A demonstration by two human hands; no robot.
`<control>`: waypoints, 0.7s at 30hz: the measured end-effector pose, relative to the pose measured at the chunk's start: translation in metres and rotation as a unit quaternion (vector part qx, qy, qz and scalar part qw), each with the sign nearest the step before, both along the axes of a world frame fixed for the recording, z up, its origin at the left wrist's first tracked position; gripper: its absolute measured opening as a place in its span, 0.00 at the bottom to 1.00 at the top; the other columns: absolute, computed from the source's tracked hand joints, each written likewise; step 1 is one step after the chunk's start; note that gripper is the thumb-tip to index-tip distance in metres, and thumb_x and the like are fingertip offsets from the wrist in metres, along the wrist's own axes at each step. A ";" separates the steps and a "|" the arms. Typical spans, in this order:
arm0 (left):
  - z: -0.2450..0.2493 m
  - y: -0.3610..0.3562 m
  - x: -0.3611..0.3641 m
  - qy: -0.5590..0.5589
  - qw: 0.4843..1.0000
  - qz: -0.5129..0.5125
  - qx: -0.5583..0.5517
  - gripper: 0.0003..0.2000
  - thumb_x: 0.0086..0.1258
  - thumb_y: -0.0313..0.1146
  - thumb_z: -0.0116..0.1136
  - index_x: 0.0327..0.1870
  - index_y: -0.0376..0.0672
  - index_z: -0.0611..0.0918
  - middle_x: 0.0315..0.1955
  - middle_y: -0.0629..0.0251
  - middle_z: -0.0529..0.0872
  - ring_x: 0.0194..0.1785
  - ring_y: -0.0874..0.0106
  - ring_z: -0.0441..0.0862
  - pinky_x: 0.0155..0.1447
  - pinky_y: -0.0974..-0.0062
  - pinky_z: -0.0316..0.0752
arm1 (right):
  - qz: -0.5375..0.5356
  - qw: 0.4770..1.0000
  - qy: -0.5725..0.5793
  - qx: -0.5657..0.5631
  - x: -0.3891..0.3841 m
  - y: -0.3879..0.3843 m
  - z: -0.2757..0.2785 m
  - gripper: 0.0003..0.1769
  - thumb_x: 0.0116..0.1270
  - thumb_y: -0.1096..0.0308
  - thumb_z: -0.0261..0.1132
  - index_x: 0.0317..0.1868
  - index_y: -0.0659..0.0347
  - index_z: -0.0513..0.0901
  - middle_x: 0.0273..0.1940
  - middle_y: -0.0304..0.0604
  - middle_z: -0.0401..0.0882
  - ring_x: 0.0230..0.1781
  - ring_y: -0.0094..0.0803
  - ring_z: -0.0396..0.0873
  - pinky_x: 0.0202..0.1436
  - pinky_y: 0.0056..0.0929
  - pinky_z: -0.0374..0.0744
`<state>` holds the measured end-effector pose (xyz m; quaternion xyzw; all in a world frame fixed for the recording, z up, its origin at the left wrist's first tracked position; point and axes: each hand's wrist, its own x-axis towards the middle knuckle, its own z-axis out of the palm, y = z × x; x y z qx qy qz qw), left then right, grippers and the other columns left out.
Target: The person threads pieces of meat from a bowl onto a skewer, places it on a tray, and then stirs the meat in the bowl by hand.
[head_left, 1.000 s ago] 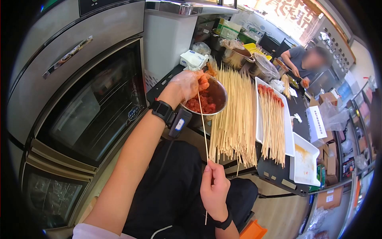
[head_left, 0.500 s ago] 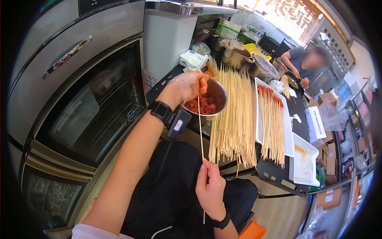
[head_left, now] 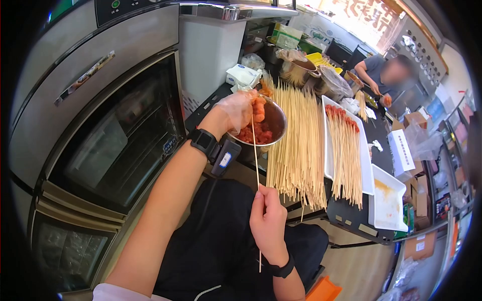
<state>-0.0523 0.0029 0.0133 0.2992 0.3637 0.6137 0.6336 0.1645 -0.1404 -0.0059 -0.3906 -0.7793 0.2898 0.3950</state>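
My left hand [head_left: 236, 111], in a clear plastic glove, is closed around pieces of orange-red meat [head_left: 258, 109] above a steel pot [head_left: 282, 131]. More red meat [head_left: 258, 131] lies inside the pot. My right hand [head_left: 268, 218] is bare and pinches a long wooden skewer [head_left: 255, 155]; its upper end meets the meat at my left fingers, and its lower end sticks out below my right hand. Beside the pot lies a wide pile of bare skewers [head_left: 296, 145]. Farther right, a white tray [head_left: 368, 170] holds skewers with red meat on their tips [head_left: 343, 118].
A second white tray [head_left: 389, 220] holds some liquid. Behind are a tissue box [head_left: 243, 75], steel pots and plastic bags. A person [head_left: 384, 72] works at the far end of the black table [head_left: 379, 138]. An oven [head_left: 115, 135] stands at the left.
My right hand has moved slightly up along with the skewer, closer to my left hand. The camera view has shifted a little.
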 end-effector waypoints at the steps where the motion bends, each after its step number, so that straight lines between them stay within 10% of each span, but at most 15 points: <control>1: 0.002 -0.001 0.003 -0.014 1.000 -0.010 -0.003 0.18 0.72 0.45 0.41 0.37 0.35 0.72 0.26 0.61 0.76 0.27 0.70 0.74 0.34 0.77 0.74 | -0.001 1.000 0.002 0.000 -0.001 0.002 -0.001 0.07 0.64 0.76 0.54 0.43 0.66 0.73 0.20 0.51 0.72 0.15 0.36 0.74 0.19 0.30 0.69; 4: 0.011 -0.009 0.008 -0.012 1.000 0.018 0.003 0.26 0.69 0.54 0.40 0.39 0.32 0.71 0.29 0.57 0.77 0.30 0.69 0.76 0.38 0.74 0.75 | -0.005 1.000 0.010 -0.024 0.001 0.005 -0.001 0.08 0.66 0.74 0.53 0.44 0.66 0.73 0.20 0.48 0.71 0.15 0.33 0.72 0.20 0.30 0.69; 6: 0.008 -0.006 0.007 0.001 0.999 0.051 0.010 0.30 0.68 0.58 0.40 0.40 0.30 0.71 0.29 0.55 0.78 0.31 0.68 0.76 0.39 0.73 0.76 | -0.002 0.991 0.060 -0.119 0.006 0.006 0.000 0.10 0.67 0.74 0.52 0.47 0.67 0.74 0.22 0.32 0.67 0.21 0.14 0.63 0.24 0.16 0.64; 12: 0.001 0.002 0.000 -0.083 0.993 0.050 -0.067 0.43 0.67 0.62 0.32 0.58 0.17 0.58 0.56 0.30 0.63 0.62 0.47 0.63 0.66 0.59 0.59 | -0.072 0.988 0.091 -0.100 0.048 0.041 0.000 0.16 0.65 0.75 0.51 0.52 0.69 0.72 0.21 0.36 0.68 0.20 0.19 0.65 0.24 0.20 0.67; 15: 0.005 0.000 0.003 -0.043 0.995 0.064 -0.066 0.41 0.68 0.61 0.33 0.57 0.18 0.59 0.55 0.32 0.65 0.60 0.48 0.66 0.65 0.59 0.62 | -0.111 0.985 0.049 -0.120 0.081 0.082 0.010 0.17 0.66 0.75 0.48 0.54 0.68 0.71 0.26 0.30 0.64 0.23 0.13 0.60 0.26 0.13 0.63; 21: 0.004 0.003 0.006 0.015 0.993 0.101 -0.053 0.35 0.71 0.56 0.33 0.54 0.20 0.62 0.51 0.35 0.69 0.56 0.47 0.69 0.61 0.57 0.66 | -0.176 0.972 -0.142 0.066 0.118 0.195 0.003 0.15 0.61 0.72 0.48 0.44 0.73 0.73 0.27 0.58 0.74 0.28 0.46 0.76 0.32 0.40 0.72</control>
